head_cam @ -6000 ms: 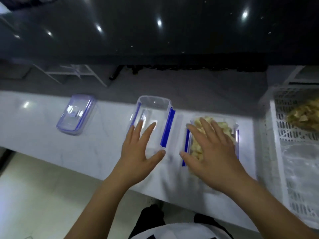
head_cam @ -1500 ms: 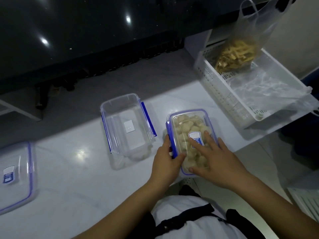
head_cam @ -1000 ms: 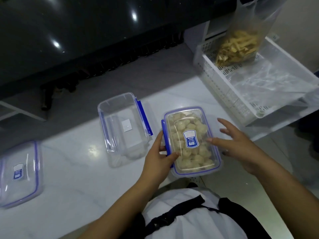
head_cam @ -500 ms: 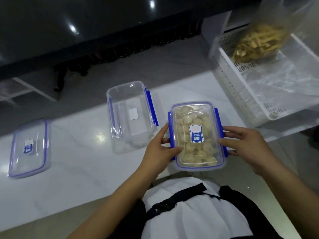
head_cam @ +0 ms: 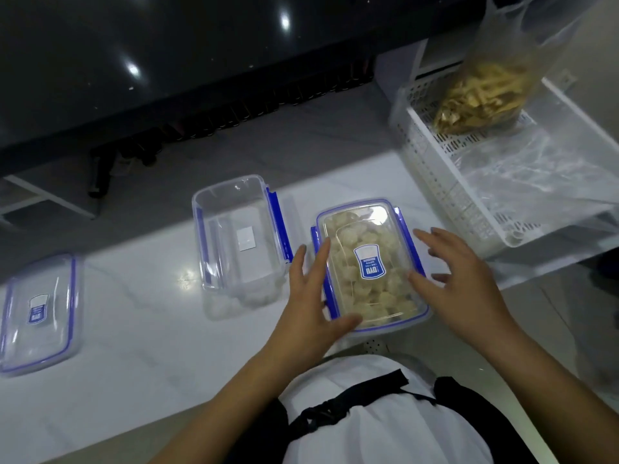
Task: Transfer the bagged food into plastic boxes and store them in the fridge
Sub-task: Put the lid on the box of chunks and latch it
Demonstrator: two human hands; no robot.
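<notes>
The full box [head_cam: 370, 262] sits at the centre of the frame, near the front edge of the counter [head_cam: 140, 329], lid on, packed with pale lumps of food. The left hand [head_cam: 310, 306] is laid against its left side with fingers spread, the thumb at the near corner; nothing is pinched. The right hand [head_cam: 459, 279] is spread at its right side, and whether it touches cannot be told through blur.

The box is judged stiff, smooth and fairly heavy when full. It is best taken by the 2 long sides, below the blue clips, so a latch is not sprung. Whether the clips are fully latched cannot be made out.

The empty box [head_cam: 239, 232] stands just left of it, its walls hard to read against the counter. The spare lid [head_cam: 38, 313] is cut off at the left edge. The bag [head_cam: 485, 95] of yellow strips in the basket [head_cam: 445, 182], upper right, is cut off at the top. No fridge is in view.
</notes>
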